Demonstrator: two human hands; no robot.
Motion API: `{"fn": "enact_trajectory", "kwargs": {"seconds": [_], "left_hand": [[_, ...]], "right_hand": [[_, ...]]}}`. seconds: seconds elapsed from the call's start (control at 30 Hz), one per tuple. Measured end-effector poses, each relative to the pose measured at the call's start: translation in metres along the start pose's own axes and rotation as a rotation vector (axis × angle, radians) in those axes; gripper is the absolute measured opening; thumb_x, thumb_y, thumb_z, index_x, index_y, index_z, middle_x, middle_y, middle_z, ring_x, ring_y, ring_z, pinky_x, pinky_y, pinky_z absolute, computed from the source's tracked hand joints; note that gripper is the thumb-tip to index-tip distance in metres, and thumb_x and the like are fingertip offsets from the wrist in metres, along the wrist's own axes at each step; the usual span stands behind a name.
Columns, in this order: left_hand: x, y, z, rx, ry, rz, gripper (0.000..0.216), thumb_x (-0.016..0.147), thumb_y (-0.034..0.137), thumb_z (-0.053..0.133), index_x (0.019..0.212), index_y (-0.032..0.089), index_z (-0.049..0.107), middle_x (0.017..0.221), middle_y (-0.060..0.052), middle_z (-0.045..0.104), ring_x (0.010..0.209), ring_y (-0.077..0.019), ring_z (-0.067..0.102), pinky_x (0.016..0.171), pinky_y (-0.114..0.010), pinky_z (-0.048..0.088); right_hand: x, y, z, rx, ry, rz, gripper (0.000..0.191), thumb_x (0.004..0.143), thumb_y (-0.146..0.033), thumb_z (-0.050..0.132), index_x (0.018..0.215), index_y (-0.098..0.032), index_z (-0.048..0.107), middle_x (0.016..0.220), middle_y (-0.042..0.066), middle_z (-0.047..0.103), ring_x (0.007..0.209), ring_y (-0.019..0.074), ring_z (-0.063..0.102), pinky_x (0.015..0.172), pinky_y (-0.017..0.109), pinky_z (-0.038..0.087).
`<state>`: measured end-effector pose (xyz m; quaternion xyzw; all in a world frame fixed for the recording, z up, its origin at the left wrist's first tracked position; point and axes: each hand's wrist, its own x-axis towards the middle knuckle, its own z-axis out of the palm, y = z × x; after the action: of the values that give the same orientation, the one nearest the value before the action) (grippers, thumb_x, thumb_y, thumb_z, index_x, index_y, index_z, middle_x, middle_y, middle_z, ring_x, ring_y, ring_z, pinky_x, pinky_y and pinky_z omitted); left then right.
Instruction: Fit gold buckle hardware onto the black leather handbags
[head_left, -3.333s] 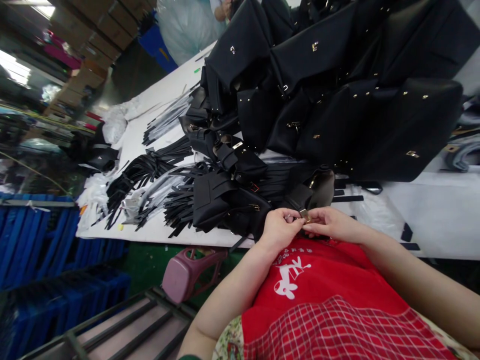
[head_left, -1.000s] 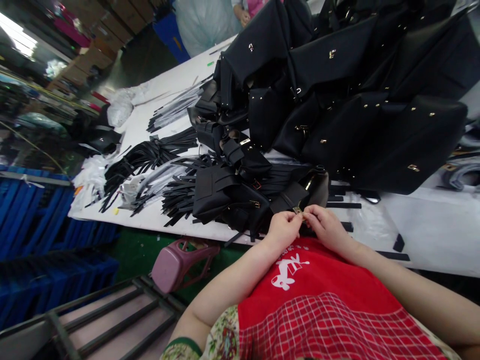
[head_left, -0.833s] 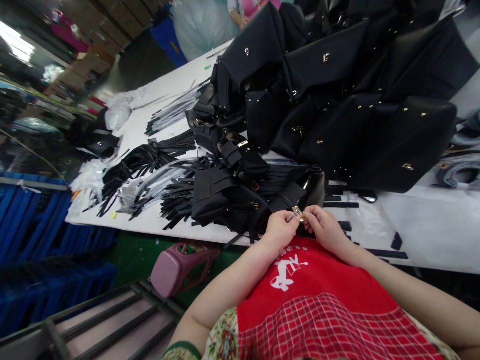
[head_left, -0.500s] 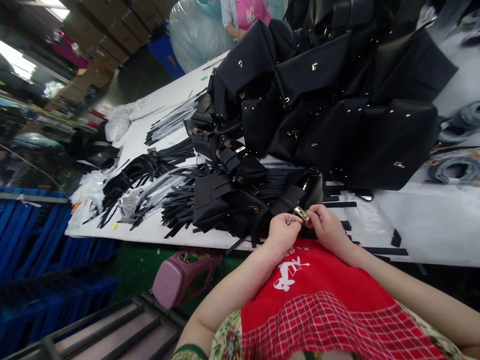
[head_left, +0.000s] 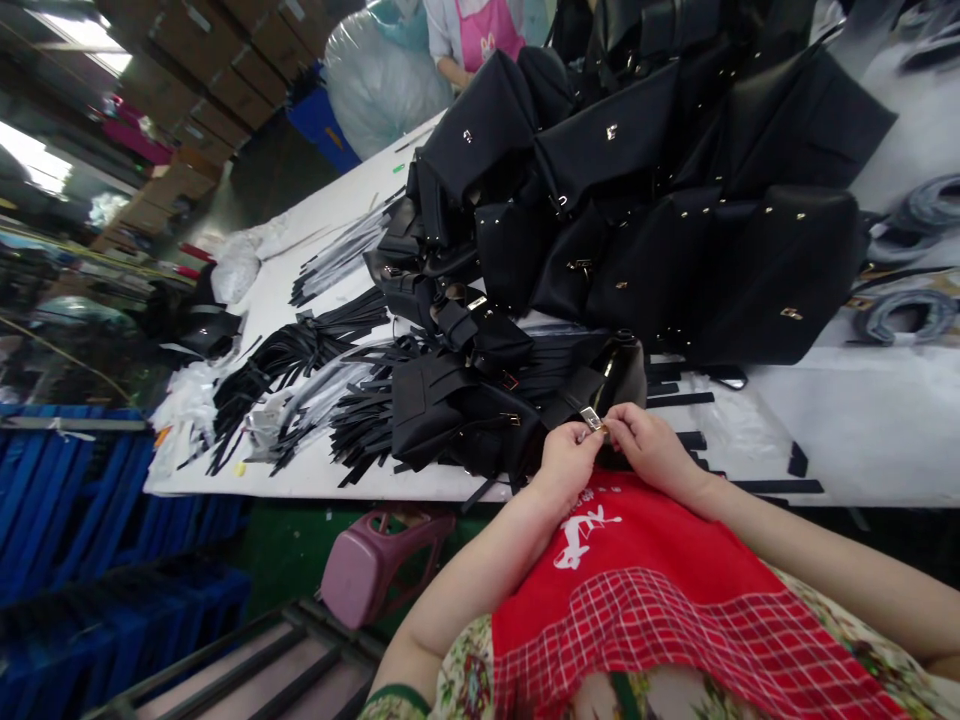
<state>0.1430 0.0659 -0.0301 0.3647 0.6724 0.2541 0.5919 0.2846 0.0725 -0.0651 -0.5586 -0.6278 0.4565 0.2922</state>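
Note:
My left hand [head_left: 568,460] is closed on the lower left side of a shiny metal clasp [head_left: 592,418], thumb and finger pinched. The clasp is on a black strap of a handbag [head_left: 574,396] lying at the table's front edge. My right hand [head_left: 643,440] pinches at the clasp's right end, its fingertips close to the left ones; a small gold-coloured bit shows between them, too small to name. The bag's top gapes, with a bright metal strip along its edge. Behind the hands, another black bag piece with a buckle [head_left: 429,405] lies to the left.
Black handbags [head_left: 660,260] are heaped across the table's middle. Bundles of black straps [head_left: 300,350] lie to the left, coiled strips [head_left: 907,318] to the right. A pink stool [head_left: 360,570] stands below the white table [head_left: 795,420]. Opposite, a person in a pink apron [head_left: 491,30] is partly visible.
The right fingertips have come in closer to the left ones at the clasp, and the clasp has tilted. The whole view has shifted slightly.

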Motion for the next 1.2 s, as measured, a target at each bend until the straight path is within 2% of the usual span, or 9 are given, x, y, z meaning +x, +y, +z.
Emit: {"fn": "enact_trajectory", "kwargs": {"seconds": [0.13, 0.43, 0.5, 0.63, 0.73, 0.83, 0.97, 1.07, 1.2], "left_hand": [[0.000, -0.003, -0.002, 0.032, -0.051, -0.014, 0.032, 0.074, 0.043, 0.064, 0.062, 0.016, 0.052, 0.053, 0.006, 0.041, 0.050, -0.0067, 0.030, 0.049, -0.021, 0.025], [-0.006, 0.004, -0.007, 0.385, -0.075, 0.080, 0.020, 0.079, 0.028, 0.060, 0.063, 0.016, 0.059, 0.054, 0.004, 0.049, 0.051, -0.0096, 0.040, 0.052, -0.023, 0.030], [-0.008, 0.006, -0.007, 0.452, -0.097, 0.105, 0.021, 0.079, 0.025, 0.059, 0.061, 0.017, 0.057, 0.053, 0.004, 0.048, 0.050, -0.0099, 0.040, 0.052, -0.024, 0.030], [-0.011, 0.005, -0.008, 0.502, -0.109, 0.110, 0.027, 0.080, 0.026, 0.058, 0.055, 0.018, 0.050, 0.051, 0.005, 0.044, 0.049, -0.0097, 0.038, 0.052, -0.024, 0.028], [-0.010, 0.003, -0.008, 0.482, -0.090, 0.103, 0.028, 0.080, 0.028, 0.057, 0.055, 0.018, 0.049, 0.051, 0.005, 0.044, 0.049, -0.0097, 0.038, 0.052, -0.024, 0.028], [-0.009, 0.003, -0.009, 0.479, -0.060, 0.126, 0.026, 0.079, 0.027, 0.057, 0.056, 0.019, 0.049, 0.051, 0.005, 0.045, 0.049, -0.0098, 0.039, 0.052, -0.024, 0.027], [-0.010, 0.005, -0.010, 0.540, -0.019, 0.217, 0.026, 0.078, 0.023, 0.056, 0.054, 0.019, 0.047, 0.051, 0.005, 0.044, 0.048, -0.0097, 0.038, 0.051, -0.025, 0.025], [-0.012, 0.007, -0.012, 0.616, 0.021, 0.286, 0.026, 0.079, 0.023, 0.055, 0.054, 0.019, 0.047, 0.051, 0.005, 0.043, 0.048, -0.0096, 0.037, 0.050, -0.026, 0.024], [-0.016, 0.008, -0.013, 0.723, 0.039, 0.347, 0.024, 0.083, 0.026, 0.051, 0.060, 0.018, 0.054, 0.054, 0.002, 0.050, 0.050, -0.0111, 0.041, 0.051, -0.026, 0.026]], "right_hand": [[0.011, -0.002, -0.006, -0.077, 0.115, -0.036, 0.018, 0.092, -0.035, 0.042, 0.084, -0.022, 0.053, 0.073, 0.004, 0.064, 0.069, 0.0206, 0.061, 0.066, 0.034, 0.045], [0.030, -0.017, -0.020, -0.122, 0.129, -0.147, 0.018, 0.091, -0.034, 0.044, 0.082, -0.023, 0.054, 0.072, 0.005, 0.065, 0.067, 0.0211, 0.062, 0.066, 0.035, 0.046], [0.037, -0.023, -0.022, -0.003, 0.120, -0.092, 0.021, 0.093, -0.037, 0.043, 0.082, -0.022, 0.053, 0.069, 0.004, 0.065, 0.060, 0.0184, 0.060, 0.063, 0.033, 0.047], [0.053, -0.031, -0.029, 0.492, 0.152, 0.132, 0.029, 0.092, -0.048, 0.045, 0.080, -0.022, 0.048, 0.069, 0.002, 0.066, 0.048, 0.0126, 0.055, 0.047, 0.026, 0.044], [0.060, -0.032, -0.037, 0.595, 0.245, 0.149, 0.032, 0.088, -0.053, 0.053, 0.081, -0.022, 0.049, 0.075, 0.002, 0.068, 0.051, 0.0116, 0.057, 0.047, 0.024, 0.045], [0.057, -0.029, -0.041, 0.466, 0.128, 0.105, 0.035, 0.087, -0.056, 0.054, 0.086, -0.021, 0.050, 0.081, 0.004, 0.071, 0.051, 0.0112, 0.057, 0.045, 0.023, 0.045], [0.045, -0.022, -0.037, 0.401, -0.076, 0.142, 0.035, 0.085, -0.054, 0.057, 0.088, -0.020, 0.050, 0.081, 0.006, 0.072, 0.054, 0.0124, 0.060, 0.048, 0.024, 0.049], [0.038, -0.016, -0.036, 0.376, -0.128, 0.121, 0.030, 0.084, -0.046, 0.058, 0.097, -0.019, 0.056, 0.083, 0.005, 0.069, 0.064, 0.0151, 0.065, 0.057, 0.027, 0.055], [0.034, -0.017, -0.040, 0.152, -0.215, -0.037, 0.026, 0.086, -0.027, 0.047, 0.099, -0.020, 0.068, 0.088, 0.005, 0.065, 0.072, 0.0148, 0.065, 0.068, 0.029, 0.056]]}}
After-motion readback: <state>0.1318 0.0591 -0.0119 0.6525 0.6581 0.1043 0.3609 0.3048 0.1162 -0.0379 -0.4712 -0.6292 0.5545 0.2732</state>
